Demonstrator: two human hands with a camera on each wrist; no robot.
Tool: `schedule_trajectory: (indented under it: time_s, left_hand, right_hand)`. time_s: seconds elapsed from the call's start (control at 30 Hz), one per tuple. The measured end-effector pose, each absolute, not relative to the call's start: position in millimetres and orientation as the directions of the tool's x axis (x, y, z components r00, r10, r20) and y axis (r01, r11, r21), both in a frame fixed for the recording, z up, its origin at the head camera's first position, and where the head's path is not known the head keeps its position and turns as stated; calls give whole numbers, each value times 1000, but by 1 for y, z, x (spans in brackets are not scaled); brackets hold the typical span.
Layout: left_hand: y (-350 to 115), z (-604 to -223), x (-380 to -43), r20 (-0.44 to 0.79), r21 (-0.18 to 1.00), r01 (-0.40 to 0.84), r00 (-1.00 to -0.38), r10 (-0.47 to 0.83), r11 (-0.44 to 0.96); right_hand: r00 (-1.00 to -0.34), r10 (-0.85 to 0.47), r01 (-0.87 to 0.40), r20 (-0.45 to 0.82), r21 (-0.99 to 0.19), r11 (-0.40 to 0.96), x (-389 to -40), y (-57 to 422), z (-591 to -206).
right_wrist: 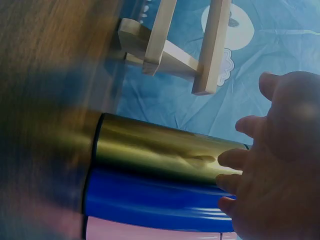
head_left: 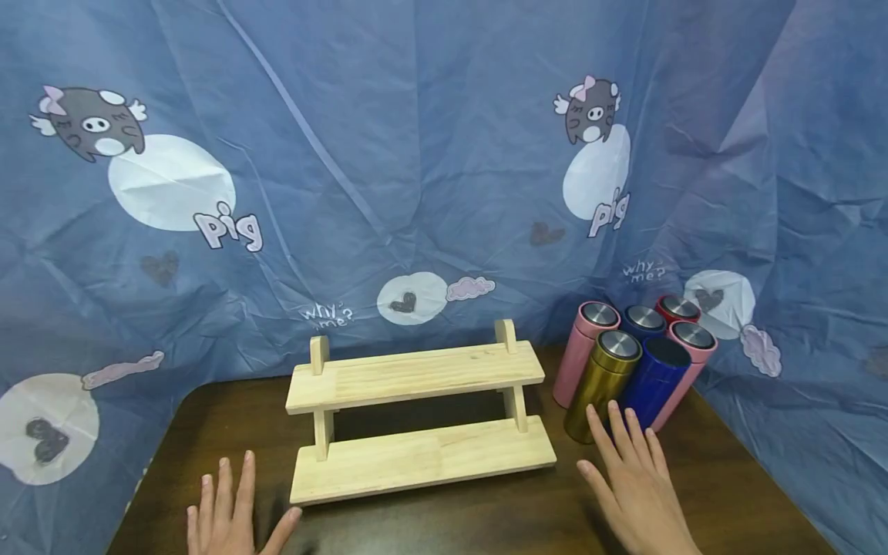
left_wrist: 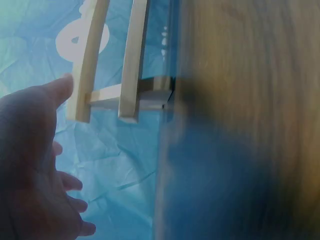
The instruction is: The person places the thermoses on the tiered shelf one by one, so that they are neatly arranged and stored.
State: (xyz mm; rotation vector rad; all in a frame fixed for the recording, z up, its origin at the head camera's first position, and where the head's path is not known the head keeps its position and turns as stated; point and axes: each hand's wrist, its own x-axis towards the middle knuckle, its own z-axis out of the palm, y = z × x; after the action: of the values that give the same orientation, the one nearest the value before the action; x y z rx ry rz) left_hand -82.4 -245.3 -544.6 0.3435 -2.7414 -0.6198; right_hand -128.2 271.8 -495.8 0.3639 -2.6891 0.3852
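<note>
A two-tier wooden rack [head_left: 423,460] of pale planks stands in the middle of the dark table. My left hand [head_left: 225,518] is at its left front corner, fingers spread and holding nothing. To the right of the rack, my right hand [head_left: 640,493] has its fingers spread in front of a cluster of metal flasks. Nearest its fingertips are a gold flask [head_left: 602,389] and a blue flask [head_left: 655,381]. Behind them stand a pink flask [head_left: 583,347] at the left, another pink flask [head_left: 696,347] at the right, a dark blue flask [head_left: 644,320] and a red flask [head_left: 677,308].
A blue cloth [head_left: 416,154] printed with pigs and hearts hangs behind and around the table. The brown wooden table [head_left: 430,528] has a rounded back left corner, and its right edge runs close beside the flasks.
</note>
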Motion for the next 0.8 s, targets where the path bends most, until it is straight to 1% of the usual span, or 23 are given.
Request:
schedule_trajectory:
  time_s: [0.1, 0.2, 0.37, 0.5, 0.57, 0.63, 0.73, 0.8]
  left_hand:
    - [-240, -539, -86, 153, 505, -199, -937, -315, 840]
    - [-233, -537, -88, 112, 555, -203, -943, -315, 807]
    - [-225, -542, -89, 126, 636, -161, -943, -307, 755]
    - [-223, -546, -90, 207, 715, -73, -928, -311, 695]
    - [-224, -546, -90, 201, 740, -67, -928, -315, 669]
    - [-225, -545, -92, 142, 757, -107, -936, -322, 644]
    - [-225, -544, -97, 9, 766, -204, -945, -327, 610]
    - [-224, -543, -99, -39, 776, -236, -944, -329, 584]
  right_hand:
    - [-870, -196, -317, 452, -209, 925, -128, 272, -498]
    - [-850, -198, -337, 488, -215, 917, -128, 272, -497]
    - [-833, -193, -364, 518, -250, 897, -127, 270, -494]
    - [-832, -176, -377, 527, -303, 875, -128, 270, -491]
    - [-828, -160, -379, 537, -326, 866, -129, 270, -489]
    - [-820, -137, -378, 555, -347, 858, -130, 271, -489]
    - [-802, -94, -378, 589, -381, 844, -132, 271, -488]
    - [-785, -67, -388, 616, -404, 828, -133, 272, -487]
